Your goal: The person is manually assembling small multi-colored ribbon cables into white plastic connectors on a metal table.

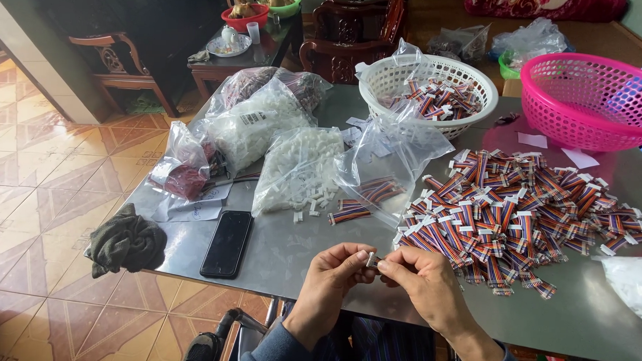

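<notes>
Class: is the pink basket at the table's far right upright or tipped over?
Upright. The pink basket sits on the table with its open mouth facing up, rim level.

The head camera looks steeply down, close over the grey table [276, 250] (one view only).

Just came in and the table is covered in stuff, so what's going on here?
A person seated at the metal table pinches a small white connector between both hands, left hand and right hand, close to the table's near edge. To the right lies a big pile of short multicoloured ribbon cables. More cables fill the white basket; the pink basket sits beside it. Clear bags of white connectors and a black phone lie to the left.
</notes>
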